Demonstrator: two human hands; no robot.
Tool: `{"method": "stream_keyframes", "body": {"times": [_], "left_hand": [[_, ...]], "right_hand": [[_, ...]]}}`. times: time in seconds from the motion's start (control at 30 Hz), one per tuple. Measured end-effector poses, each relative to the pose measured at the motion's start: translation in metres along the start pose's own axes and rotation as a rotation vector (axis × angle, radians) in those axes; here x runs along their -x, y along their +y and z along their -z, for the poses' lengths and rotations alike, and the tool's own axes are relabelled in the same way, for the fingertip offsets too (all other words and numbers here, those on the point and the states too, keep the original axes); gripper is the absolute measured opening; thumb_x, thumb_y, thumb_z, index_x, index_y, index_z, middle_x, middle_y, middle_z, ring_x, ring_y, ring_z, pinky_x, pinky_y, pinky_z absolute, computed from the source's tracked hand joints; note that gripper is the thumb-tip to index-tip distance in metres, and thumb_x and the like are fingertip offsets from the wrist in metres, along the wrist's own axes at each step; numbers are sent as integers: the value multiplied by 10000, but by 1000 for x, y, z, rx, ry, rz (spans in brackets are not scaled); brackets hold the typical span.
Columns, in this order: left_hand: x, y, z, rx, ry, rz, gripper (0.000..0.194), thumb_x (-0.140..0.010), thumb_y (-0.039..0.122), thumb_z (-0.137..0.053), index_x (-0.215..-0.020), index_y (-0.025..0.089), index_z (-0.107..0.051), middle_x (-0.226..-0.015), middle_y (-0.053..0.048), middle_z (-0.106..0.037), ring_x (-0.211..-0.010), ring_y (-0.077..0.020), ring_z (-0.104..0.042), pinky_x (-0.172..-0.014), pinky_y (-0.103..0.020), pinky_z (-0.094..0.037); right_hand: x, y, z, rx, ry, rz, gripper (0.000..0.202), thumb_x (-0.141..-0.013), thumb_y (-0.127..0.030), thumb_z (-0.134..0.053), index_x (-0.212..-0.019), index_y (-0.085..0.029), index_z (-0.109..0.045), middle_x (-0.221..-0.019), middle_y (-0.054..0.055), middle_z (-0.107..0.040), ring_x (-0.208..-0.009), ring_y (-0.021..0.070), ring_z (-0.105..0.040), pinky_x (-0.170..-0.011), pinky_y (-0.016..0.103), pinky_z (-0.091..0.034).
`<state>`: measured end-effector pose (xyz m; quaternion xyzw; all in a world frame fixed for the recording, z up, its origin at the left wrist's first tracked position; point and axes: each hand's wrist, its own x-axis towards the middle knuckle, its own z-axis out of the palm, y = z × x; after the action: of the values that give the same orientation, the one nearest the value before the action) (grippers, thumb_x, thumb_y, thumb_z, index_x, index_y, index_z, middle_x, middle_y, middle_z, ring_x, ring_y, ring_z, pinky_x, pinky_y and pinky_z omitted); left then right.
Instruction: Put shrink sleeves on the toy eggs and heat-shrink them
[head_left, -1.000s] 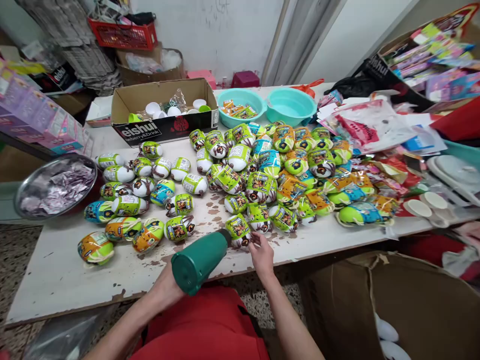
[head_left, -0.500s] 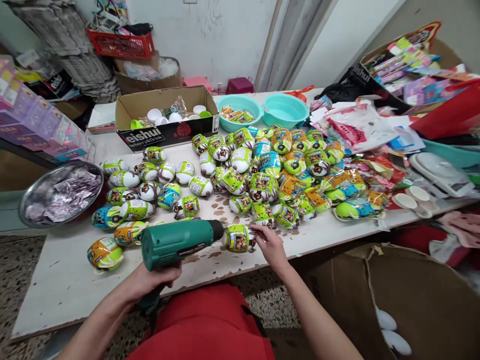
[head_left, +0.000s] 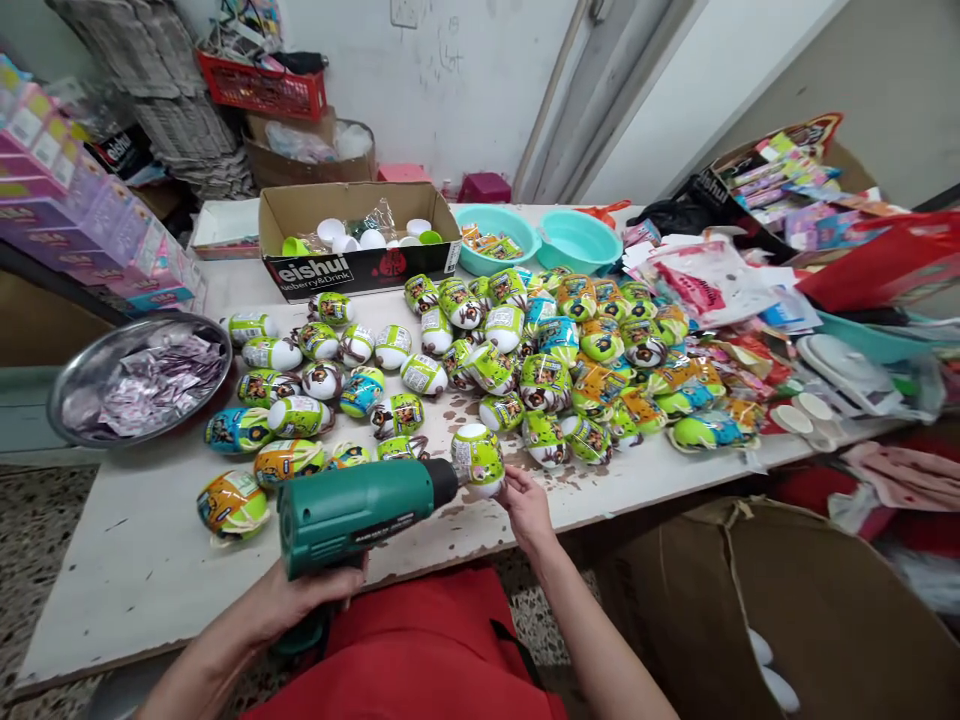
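My left hand [head_left: 322,590] is wrapped round the handle of a green heat gun [head_left: 352,510], whose black nozzle points right. Just past the nozzle is a plastic egg [head_left: 478,458] with a green printed wrap sleeve, its white end tipped up. The fingers of my right hand [head_left: 525,505] are closed on the lower right side of this egg; their tips are partly hidden behind it. Behind lies a large group of similar wrapped eggs [head_left: 546,382], green, orange and blue. An orange-wrapped egg [head_left: 232,503] lies left of the heat gun.
A steel bowl [head_left: 67,385] of small sachets stands at the left. An open carton [head_left: 360,272] with white and green cups and two turquoise basins [head_left: 581,262] line the back. Bags and packets [head_left: 705,275] crowd the right. A large brown box [head_left: 675,560] stands below the table's right edge.
The egg has turned in my right hand, its white end now tipped up and toward the back. The heat gun has shifted slightly down. The camera view has swung a little left.
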<state>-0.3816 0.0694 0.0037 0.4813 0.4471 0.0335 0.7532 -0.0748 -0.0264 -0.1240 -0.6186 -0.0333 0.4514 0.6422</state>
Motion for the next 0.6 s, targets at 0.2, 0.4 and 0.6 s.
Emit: {"method": "stream_keyframes", "body": {"times": [0.2,0.4,0.6], "left_hand": [[5,-2,11,-114,36,-92,269,-731,438,-622,-719,171,-594,-646,2,-551,-614,-148,-473,-598,-265,-401],[4,1,19,-151,37,-124,247,-715,417,-670,-700,174,-626,-644,-3,-580,-617,-155,-501,-608,-264,-429],[-14,2,25,-118,343,-101,246,-695,407,-673,-739,166,-658,-592,0,-588,-560,-156,-517,-577,-272,-443]], "right_hand": [[1,0,-6,165,-34,68,443,-500,-281,-823,-902,-151,-688,-868,93,-738,-786,234,-685,-637,317,-557],[-11,-12,-18,343,-156,169,327,-554,-198,-732,-878,-168,-698,-912,74,-738,-887,237,-683,-810,367,-548],[-32,-23,-39,309,-225,107,331,-539,-180,-719,-869,-172,-695,-882,71,-735,-855,243,-683,-737,358,-565]]}}
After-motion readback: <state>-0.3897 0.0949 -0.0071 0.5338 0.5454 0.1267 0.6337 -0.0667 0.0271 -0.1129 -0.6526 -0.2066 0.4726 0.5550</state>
